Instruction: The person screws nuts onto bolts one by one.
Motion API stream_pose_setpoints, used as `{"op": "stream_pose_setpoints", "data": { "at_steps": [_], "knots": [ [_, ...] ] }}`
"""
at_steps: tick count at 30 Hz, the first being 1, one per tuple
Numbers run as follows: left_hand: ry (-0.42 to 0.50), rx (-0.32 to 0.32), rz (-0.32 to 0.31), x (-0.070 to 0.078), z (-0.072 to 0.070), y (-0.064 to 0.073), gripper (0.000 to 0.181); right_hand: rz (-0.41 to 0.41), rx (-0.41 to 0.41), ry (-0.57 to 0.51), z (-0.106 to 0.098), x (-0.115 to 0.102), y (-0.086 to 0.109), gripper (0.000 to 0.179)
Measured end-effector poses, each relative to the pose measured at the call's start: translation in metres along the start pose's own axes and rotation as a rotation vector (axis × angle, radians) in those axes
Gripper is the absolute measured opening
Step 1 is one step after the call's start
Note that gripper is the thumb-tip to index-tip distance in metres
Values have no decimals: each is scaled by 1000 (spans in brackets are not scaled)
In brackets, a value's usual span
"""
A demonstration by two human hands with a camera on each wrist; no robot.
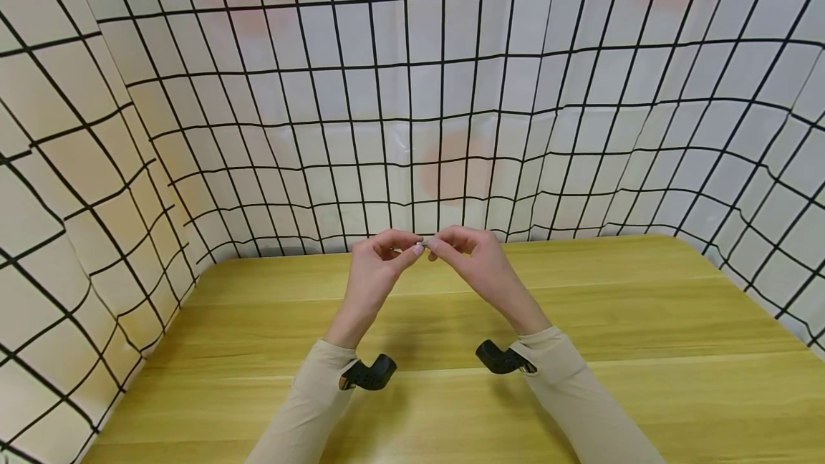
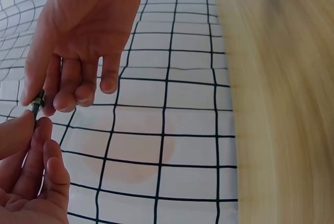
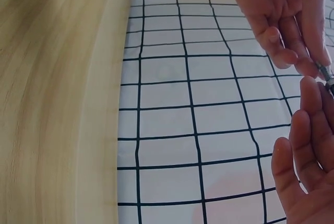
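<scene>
A small metal bolt (image 3: 325, 70) spans the gap between the two hands, held up in front of the mesh-patterned sheet. Its thread shows in the right wrist view, with a shiny nut (image 3: 330, 82) on it. My left hand (image 1: 377, 269) pinches the bare threaded end between thumb and index finger. From the other side, my right hand (image 1: 480, 263) has thumb and index fingertips at the nut, pinching there; those fingertips hide part of it. In the left wrist view the nut (image 2: 37, 100) sits against the right fingertips. The other fingers of both hands are loosely bent.
Below the hands lies a wooden table (image 1: 412, 407). A white sheet with a black grid (image 1: 425, 92) stands along its back and sides, close behind the hands. Black wrist mounts (image 1: 372, 372) stick out inward from both sleeves.
</scene>
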State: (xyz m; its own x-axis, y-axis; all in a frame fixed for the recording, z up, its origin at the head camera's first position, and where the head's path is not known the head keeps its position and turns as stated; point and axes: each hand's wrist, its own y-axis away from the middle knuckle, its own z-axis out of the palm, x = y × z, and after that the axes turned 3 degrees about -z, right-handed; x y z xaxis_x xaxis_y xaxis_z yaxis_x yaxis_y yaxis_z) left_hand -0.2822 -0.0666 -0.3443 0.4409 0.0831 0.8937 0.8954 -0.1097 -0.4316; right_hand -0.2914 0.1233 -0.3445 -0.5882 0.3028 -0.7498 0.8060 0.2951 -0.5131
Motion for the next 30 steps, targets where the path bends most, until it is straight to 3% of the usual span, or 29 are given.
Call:
{"op": "stream_pose_setpoints", "data": {
  "at_steps": [9, 16, 21, 30],
  "knots": [
    [10, 9, -2, 0, 0, 0, 10, 4, -7, -62, 0, 1, 0, 27],
    [18, 12, -17, 0, 0, 0, 14, -94, -28, -49, 0, 0, -2, 29],
    [24, 13, -19, 0, -1, 0, 16, -138, -34, -46, 3, 0, -3, 16],
    [18, 5, -5, -3, -1, -1, 11, -111, -8, -5, 3, 1, -2, 9]
  ]
}}
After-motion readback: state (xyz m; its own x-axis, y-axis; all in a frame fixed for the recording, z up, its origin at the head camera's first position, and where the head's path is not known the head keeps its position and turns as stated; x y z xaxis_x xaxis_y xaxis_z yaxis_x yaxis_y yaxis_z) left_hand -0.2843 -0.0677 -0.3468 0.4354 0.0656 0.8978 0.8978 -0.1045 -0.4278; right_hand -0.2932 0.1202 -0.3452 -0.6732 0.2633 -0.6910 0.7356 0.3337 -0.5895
